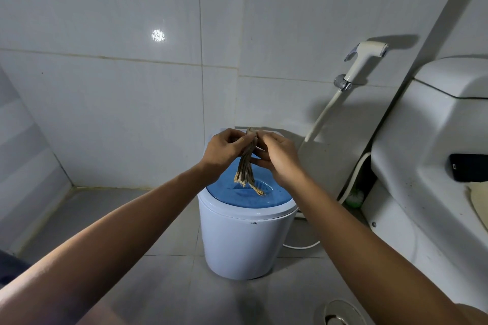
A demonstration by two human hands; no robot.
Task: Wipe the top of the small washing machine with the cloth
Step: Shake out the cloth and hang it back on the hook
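A small white washing machine [243, 240] stands on the tiled floor in the middle of the head view, with a round blue lid [274, 196] on top. Above the lid hangs a bunched brownish cloth [245, 166], its frayed lower end close to the lid. My left hand [224, 152] and my right hand [277, 158] both grip the cloth's upper part, fingers pinched together near its top. The far part of the lid is hidden behind my hands.
A white toilet [427, 155] stands at the right with a dark phone [468, 167] on it. A bidet sprayer [364, 60] hangs on the tiled wall, its hose running down behind the machine. A floor drain [340, 314] lies at the bottom right.
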